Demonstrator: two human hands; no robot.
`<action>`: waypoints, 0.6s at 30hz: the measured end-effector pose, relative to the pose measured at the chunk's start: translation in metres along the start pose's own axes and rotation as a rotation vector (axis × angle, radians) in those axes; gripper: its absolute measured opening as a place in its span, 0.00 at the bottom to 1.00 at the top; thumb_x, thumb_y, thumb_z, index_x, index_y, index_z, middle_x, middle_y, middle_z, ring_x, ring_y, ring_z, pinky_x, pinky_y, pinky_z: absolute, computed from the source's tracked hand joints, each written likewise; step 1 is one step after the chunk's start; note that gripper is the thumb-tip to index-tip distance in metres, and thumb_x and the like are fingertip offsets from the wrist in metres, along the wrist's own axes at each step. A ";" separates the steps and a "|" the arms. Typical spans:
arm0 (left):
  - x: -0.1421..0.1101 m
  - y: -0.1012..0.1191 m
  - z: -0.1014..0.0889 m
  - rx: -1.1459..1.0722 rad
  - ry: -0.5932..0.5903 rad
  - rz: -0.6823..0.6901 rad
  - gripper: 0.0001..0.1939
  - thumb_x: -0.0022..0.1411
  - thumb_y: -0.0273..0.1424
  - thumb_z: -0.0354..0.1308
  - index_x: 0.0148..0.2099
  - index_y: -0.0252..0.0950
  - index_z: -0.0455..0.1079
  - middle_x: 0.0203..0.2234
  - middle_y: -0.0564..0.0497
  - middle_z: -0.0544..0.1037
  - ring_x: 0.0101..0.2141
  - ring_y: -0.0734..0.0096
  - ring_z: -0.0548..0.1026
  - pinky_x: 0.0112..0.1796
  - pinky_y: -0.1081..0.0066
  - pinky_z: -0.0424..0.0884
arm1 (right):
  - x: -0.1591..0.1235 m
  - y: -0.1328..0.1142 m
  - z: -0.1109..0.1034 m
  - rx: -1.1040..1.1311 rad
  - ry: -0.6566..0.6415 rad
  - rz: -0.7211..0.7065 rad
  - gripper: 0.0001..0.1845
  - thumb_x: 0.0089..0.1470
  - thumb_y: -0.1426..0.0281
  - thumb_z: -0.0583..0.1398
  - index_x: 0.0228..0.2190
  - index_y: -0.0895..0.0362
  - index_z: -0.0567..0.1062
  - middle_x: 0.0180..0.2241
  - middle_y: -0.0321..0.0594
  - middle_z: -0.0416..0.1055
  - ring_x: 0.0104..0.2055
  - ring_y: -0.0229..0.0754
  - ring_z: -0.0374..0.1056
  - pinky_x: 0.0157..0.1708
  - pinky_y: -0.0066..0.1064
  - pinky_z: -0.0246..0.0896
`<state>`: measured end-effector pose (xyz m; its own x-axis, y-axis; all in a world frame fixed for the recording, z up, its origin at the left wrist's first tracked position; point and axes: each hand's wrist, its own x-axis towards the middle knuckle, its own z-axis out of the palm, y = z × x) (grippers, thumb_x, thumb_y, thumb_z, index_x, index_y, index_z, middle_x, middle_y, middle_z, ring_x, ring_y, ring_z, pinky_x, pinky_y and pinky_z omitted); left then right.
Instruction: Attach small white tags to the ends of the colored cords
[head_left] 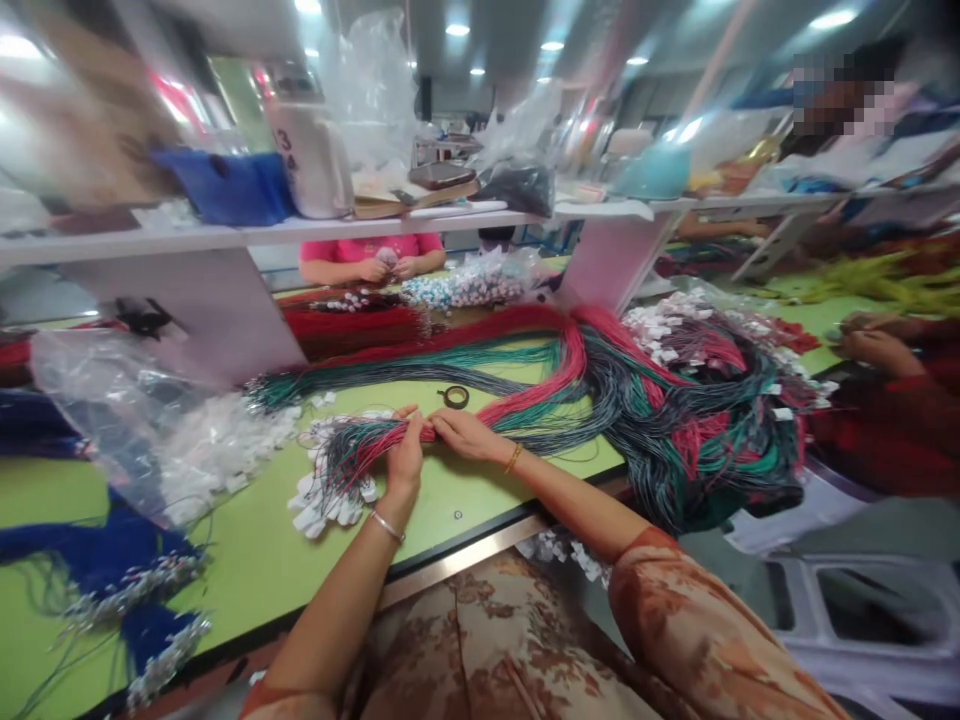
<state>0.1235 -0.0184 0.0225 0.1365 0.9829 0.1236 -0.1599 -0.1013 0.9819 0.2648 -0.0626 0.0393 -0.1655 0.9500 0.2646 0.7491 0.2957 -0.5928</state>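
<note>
Counter [255,560]: green, strewn with cords.
Left hand [406,458]: fingers closed around the cord bundle [360,450].
Right hand [466,433]: fingers pinching the same bundle.

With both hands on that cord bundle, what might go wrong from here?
1. The cord bundle gripped by the left hand and right hand runs into the big heap of cords; pulling may snag it.
2. The white tags fan loosely and could tangle.
3. That heap overhangs the table edge and might slide off.
</note>
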 end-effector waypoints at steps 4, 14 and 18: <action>0.000 0.038 0.006 0.221 -0.236 0.112 0.08 0.55 0.36 0.59 0.36 0.39 0.73 0.35 0.49 0.77 0.50 0.61 0.71 0.58 0.63 0.57 | -0.030 -0.025 -0.026 0.123 -0.077 -0.064 0.14 0.64 0.62 0.48 0.37 0.58 0.67 0.32 0.38 0.68 0.31 0.36 0.60 0.35 0.28 0.56; -0.007 0.130 0.112 0.329 -0.964 0.190 0.10 0.53 0.39 0.61 0.28 0.38 0.73 0.23 0.52 0.76 0.35 0.60 0.76 0.43 0.67 0.70 | -0.073 -0.055 -0.076 0.372 0.610 0.157 0.19 0.50 0.49 0.56 0.31 0.53 0.67 0.25 0.39 0.63 0.29 0.42 0.60 0.30 0.34 0.61; -0.035 0.152 0.135 0.220 -1.132 0.316 0.16 0.58 0.44 0.55 0.36 0.37 0.76 0.27 0.50 0.78 0.39 0.58 0.76 0.42 0.66 0.70 | -0.126 -0.072 -0.105 0.426 0.657 0.209 0.22 0.49 0.46 0.58 0.29 0.53 0.67 0.22 0.37 0.62 0.24 0.40 0.57 0.24 0.33 0.58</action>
<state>0.2267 -0.0892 0.1865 0.9229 0.2270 0.3110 -0.1851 -0.4467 0.8753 0.2989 -0.2145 0.1285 0.4607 0.7760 0.4308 0.3920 0.2576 -0.8832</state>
